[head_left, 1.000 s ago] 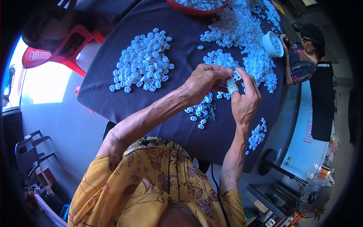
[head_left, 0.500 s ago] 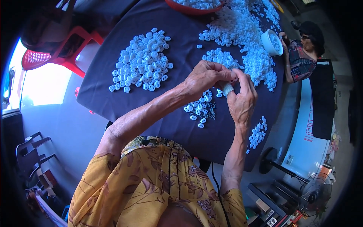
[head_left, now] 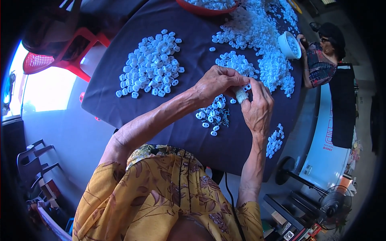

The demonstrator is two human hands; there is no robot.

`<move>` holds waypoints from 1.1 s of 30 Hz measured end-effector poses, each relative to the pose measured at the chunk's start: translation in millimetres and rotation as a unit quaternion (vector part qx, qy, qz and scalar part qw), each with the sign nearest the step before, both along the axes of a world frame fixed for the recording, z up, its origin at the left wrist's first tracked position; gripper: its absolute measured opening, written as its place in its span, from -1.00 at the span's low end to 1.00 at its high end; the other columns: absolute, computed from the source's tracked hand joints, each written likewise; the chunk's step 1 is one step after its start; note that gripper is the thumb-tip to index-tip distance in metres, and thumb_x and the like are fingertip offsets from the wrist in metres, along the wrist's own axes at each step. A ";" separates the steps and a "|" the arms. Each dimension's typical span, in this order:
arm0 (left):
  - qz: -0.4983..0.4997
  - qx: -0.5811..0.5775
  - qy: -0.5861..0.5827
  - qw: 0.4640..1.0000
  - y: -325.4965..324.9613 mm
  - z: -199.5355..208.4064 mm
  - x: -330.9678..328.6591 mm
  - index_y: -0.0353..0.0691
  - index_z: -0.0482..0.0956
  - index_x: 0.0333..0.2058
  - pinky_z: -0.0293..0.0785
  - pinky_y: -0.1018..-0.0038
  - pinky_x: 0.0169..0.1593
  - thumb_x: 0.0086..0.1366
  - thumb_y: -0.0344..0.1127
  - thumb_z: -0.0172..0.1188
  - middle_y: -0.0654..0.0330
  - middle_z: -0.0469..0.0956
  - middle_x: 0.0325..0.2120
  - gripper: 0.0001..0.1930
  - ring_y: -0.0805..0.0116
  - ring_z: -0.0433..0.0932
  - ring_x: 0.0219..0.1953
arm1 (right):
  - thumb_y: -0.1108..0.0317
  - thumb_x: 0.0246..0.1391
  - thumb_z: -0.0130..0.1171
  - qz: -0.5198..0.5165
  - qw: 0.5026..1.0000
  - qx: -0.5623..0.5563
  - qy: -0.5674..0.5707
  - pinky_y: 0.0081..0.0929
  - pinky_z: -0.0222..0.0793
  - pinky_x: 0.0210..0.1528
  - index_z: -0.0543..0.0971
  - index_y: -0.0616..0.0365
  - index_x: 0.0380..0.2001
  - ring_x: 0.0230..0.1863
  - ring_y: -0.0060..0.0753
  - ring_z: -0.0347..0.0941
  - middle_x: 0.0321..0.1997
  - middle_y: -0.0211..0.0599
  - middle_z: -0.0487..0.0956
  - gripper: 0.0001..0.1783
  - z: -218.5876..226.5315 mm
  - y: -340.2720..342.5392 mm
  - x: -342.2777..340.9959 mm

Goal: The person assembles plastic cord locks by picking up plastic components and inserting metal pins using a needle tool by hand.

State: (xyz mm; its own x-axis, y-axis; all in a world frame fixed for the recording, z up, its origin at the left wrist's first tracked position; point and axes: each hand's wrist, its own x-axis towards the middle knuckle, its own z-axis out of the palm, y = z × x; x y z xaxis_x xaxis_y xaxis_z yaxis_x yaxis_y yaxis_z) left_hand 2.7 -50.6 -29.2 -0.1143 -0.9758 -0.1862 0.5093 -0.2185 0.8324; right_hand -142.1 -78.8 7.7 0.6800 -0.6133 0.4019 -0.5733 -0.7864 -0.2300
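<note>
My left hand (head_left: 219,82) reaches in over the dark tablecloth with thumb and fingers pinched together. At its fingertips is a small white oval plastic piece (head_left: 247,86) with two dark holes. My right hand (head_left: 258,108) is curled close against it, its fingertips near the same piece. A ribbed whitish wrap (head_left: 241,95) shows between the two hands; whether it covers a finger or is held, I cannot tell. Just below lies a small heap of white two-holed pieces (head_left: 217,103), mixed with thin dark metal bits (head_left: 220,117).
A large pile of white pieces (head_left: 152,66) lies left, a smaller one (head_left: 237,62) beyond my hands, and a few (head_left: 274,142) right. A red basin (head_left: 205,10) stands at the far edge. Another person (head_left: 323,56) sits at right by a white tub (head_left: 286,46).
My hands have shifted slightly apart, and the white two-holed piece now shows between the fingertips. My right forearm has moved a little to the right, over part of the small right-hand pile.
</note>
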 end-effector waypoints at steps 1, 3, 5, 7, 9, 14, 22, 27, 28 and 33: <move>0.003 0.003 0.011 1.000 0.9 1.9 -0.1 -0.27 0.53 -0.48 0.41 0.56 -0.36 0.12 -0.19 0.13 0.29 0.46 -0.62 -0.77 0.55 0.43 -0.54 | 0.58 -0.28 -0.01 0.000 1.000 0.000 0.000 -0.29 0.34 -0.30 0.41 0.31 -0.24 -0.33 -0.04 0.41 -0.37 -0.07 0.46 -0.62 -0.1 -0.4 -0.4; 0.007 0.006 0.023 1.000 0.9 1.8 0.1 -0.28 0.53 -0.48 0.41 0.55 -0.35 0.12 -0.19 0.13 0.28 0.46 -0.62 -0.76 0.55 0.43 -0.54 | 0.56 -0.27 -0.02 0.001 1.000 0.014 -0.017 -0.28 0.34 -0.31 0.41 0.33 -0.25 -0.35 -0.03 0.41 -0.38 -0.06 0.46 -0.63 -1.5 -1.5 -1.2; -0.007 0.004 0.049 0.999 -0.5 -1.3 0.6 -0.28 0.53 -0.48 0.43 0.54 -0.34 0.12 -0.20 0.14 0.28 0.47 -0.60 -0.77 0.54 0.43 -0.53 | 0.55 -0.27 -0.03 0.008 1.000 0.007 -0.024 -0.29 0.34 -0.31 0.41 0.33 -0.25 -0.35 -0.03 0.41 -0.38 -0.06 0.46 -0.63 -2.8 -1.2 -2.0; -0.011 0.001 0.047 0.999 0.4 1.3 1.8 -0.28 0.53 -0.49 0.43 0.53 -0.34 0.12 -0.20 0.14 0.27 0.47 -0.60 -0.77 0.53 0.44 -0.53 | 0.55 -0.27 -0.03 0.014 0.999 0.001 -0.030 -0.29 0.35 -0.31 0.41 0.34 -0.25 -0.35 -0.04 0.42 -0.38 -0.06 0.46 -0.64 -3.9 -1.3 -3.3; -0.016 -0.002 0.046 0.999 0.6 1.9 2.3 -0.28 0.53 -0.49 0.43 0.53 -0.34 0.12 -0.21 0.14 0.27 0.47 -0.60 -0.78 0.53 0.44 -0.52 | 0.55 -0.27 -0.02 0.027 0.999 -0.001 -0.043 -0.30 0.36 -0.32 0.42 0.34 -0.26 -0.37 -0.04 0.42 -0.39 -0.05 0.46 -0.65 -4.4 -1.6 -4.6; -0.025 -0.010 0.048 0.998 0.7 0.4 1.2 -0.28 0.54 -0.50 0.43 0.53 -0.34 0.12 -0.23 0.14 0.28 0.48 -0.60 -0.79 0.53 0.44 -0.52 | 0.55 -0.26 -0.02 0.029 0.999 -0.006 -0.040 -0.31 0.36 -0.33 0.43 0.33 -0.28 -0.37 -0.04 0.43 -0.40 -0.05 0.47 -0.66 -6.0 -2.9 -7.2; -0.023 0.004 0.033 0.999 1.2 -0.8 0.7 -0.28 0.54 -0.48 0.43 0.54 -0.33 0.11 -0.22 0.14 0.28 0.48 -0.59 -0.78 0.53 0.45 -0.51 | 0.53 -0.28 -0.02 0.030 0.999 0.005 -0.015 -0.26 0.33 -0.30 0.40 0.32 -0.32 -0.36 -0.02 0.40 -0.42 -0.04 0.44 -0.68 -3.6 -4.6 -7.0; -0.029 -0.007 0.019 0.999 1.4 -0.1 0.6 -0.29 0.54 -0.48 0.43 0.55 -0.32 0.11 -0.23 0.15 0.27 0.49 -0.58 -0.79 0.52 0.46 -0.50 | 0.48 -0.30 -0.03 0.036 0.999 0.004 0.037 -0.23 0.29 -0.36 0.36 0.33 -0.43 -0.42 -0.01 0.34 -0.50 -0.05 0.37 -0.76 0.2 -5.6 -11.3; -0.042 -0.008 0.024 0.999 1.8 -0.1 1.6 -0.29 0.54 -0.46 0.44 0.54 -0.32 0.11 -0.24 0.14 0.25 0.50 -0.57 -0.80 0.51 0.47 -0.50 | 0.48 -0.30 -0.03 0.036 0.999 0.004 0.037 -0.23 0.29 -0.36 0.36 0.33 -0.43 -0.42 -0.01 0.34 -0.50 -0.05 0.37 -0.76 -0.5 -6.6 -11.6; -0.057 -0.010 0.026 0.998 1.0 -3.4 1.2 -0.31 0.55 -0.43 0.46 0.52 -0.33 0.13 -0.30 0.10 0.19 0.53 -0.52 -0.82 0.46 0.50 -0.47 | 0.53 -0.38 0.06 0.083 0.996 -0.036 0.021 -0.30 0.22 -0.49 0.31 0.25 -0.56 -0.54 -0.13 0.30 -0.59 -0.16 0.33 -0.81 -3.8 -9.5 -13.7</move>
